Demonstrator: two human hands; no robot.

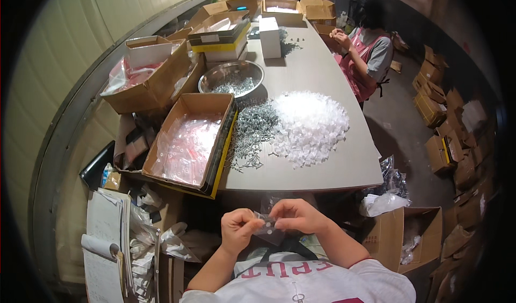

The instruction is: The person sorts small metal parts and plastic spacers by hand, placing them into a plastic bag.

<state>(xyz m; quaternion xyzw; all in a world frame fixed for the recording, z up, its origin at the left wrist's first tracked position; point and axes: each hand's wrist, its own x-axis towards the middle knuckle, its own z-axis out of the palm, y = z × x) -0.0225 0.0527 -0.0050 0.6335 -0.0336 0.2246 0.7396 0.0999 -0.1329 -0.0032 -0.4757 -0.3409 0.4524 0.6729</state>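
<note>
Because the clear bag (270, 234) is held in mid-air, just off the near edge of the worktop (344, 178) and in front of the person's chest, anything slipping from it could fall toward the lap or floor. The left hand (239, 231) is curled, pinching one side of the bag between thumb and forefinger; the right hand (295, 216) pinches the other side with its fingertips. Pale spots show on the film (whether print, holes or contents, I cannot tell). The film looks thin, so an uneven pull between the two grips might tear it or let it slide free.

On the worktop, the pile of metal screws (251, 133) touches the heap of small white pieces (312, 128), and a careless sweep could mix them further. The carton (223, 148) full of flat bags (188, 144) overhangs the near edge at the left; a knock from the left arm might tip it. Behind the screws, a steel bowl (210, 77) holds more metal parts, with a white box (270, 38) farther back. An open carton (384, 232) by the right elbow crowds that side, while a co-worker (364, 61) is beside the far right edge.
</note>
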